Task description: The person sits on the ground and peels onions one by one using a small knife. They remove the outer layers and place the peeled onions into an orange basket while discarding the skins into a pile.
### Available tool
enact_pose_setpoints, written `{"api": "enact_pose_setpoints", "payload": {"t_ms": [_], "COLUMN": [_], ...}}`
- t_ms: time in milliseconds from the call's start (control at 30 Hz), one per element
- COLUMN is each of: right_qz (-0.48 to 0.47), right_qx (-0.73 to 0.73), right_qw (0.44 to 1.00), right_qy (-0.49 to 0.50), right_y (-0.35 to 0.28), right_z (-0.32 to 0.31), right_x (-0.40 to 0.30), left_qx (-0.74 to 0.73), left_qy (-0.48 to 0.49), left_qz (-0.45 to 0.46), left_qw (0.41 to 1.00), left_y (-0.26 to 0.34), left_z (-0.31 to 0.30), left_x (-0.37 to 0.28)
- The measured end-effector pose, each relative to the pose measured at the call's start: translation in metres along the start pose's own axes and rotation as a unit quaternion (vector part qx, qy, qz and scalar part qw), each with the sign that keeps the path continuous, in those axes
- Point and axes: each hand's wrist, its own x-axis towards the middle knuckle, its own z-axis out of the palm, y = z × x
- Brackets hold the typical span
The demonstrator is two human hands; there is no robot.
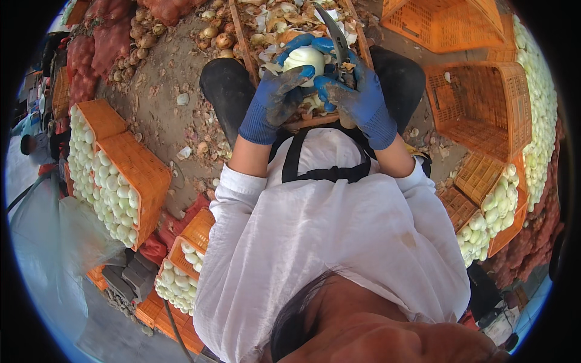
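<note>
Both hands wear blue rubber-coated knit gloves soiled with dirt. My left hand [283,93] is closed around a peeled white onion [305,61], its fingers over the top and the thumb across the near side. My right hand [354,90] grips the handle of a knife with a curved, hooked blade [333,31], which points up and away from me. Fingers of the right hand come close to the onion's right side; whether they touch it I cannot tell. Beneath the hands, between my knees, lies a wood-edged tray [313,121] with onion skins [286,20] in it.
Unpeeled onions [222,38] lie on the ground left of the tray, near red mesh sacks [111,45]. Orange plastic crates [140,159] full of peeled onions stand at left. Empty orange crates [476,104] lie tipped at right, beside stacked peeled onions [538,113]. A person [38,147] is at far left.
</note>
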Motion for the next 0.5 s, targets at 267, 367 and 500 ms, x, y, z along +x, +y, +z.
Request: {"api": "enact_pose_setpoints", "payload": {"t_ms": [267,367,500], "right_qz": [-0.065,-0.024,-0.107], "right_qx": [-0.202,-0.138,-0.183], "right_qw": [0.969,0.978,0.967], "right_qy": [-0.125,-0.156,-0.139], "right_y": [-0.015,-0.021,-0.027], "right_z": [-0.016,-0.016,-0.006], "right_x": [0.002,0.002,0.000], "left_qx": [0.188,0.083,0.114], "left_qy": [0.006,-0.068,-0.072], "left_qz": [0.030,-0.006,-0.019], "left_qw": [0.982,0.994,0.991], "left_y": [0.005,0.011,0.010], "left_z": [-0.016,-0.017,-0.019], "left_x": [-0.016,-0.021,-0.019]}}
